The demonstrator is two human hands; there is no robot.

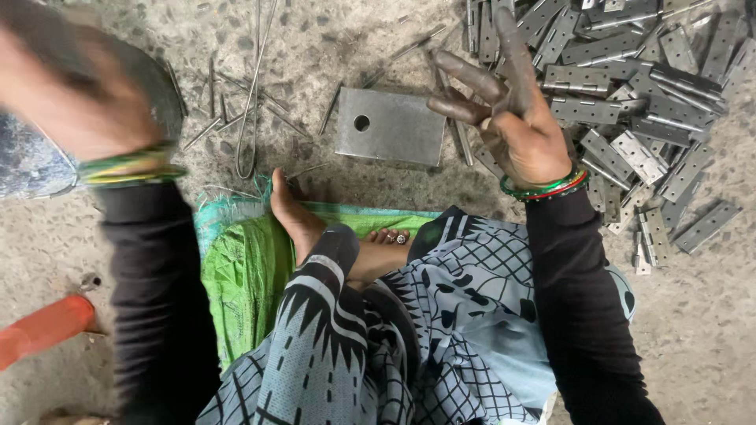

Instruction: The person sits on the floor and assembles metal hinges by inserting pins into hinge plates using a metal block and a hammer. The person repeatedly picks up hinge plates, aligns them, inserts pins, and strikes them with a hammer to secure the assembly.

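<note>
Over the heap of metal hinges [630, 94] the right hand [516, 118] hangs with its grip released, fingers spread, holding nothing. Just left of it a flat steel plate [390, 126] with one hole lies on the floor [709, 330]. The left hand [71, 94] is blurred, so I can't tell its grip.
</note>
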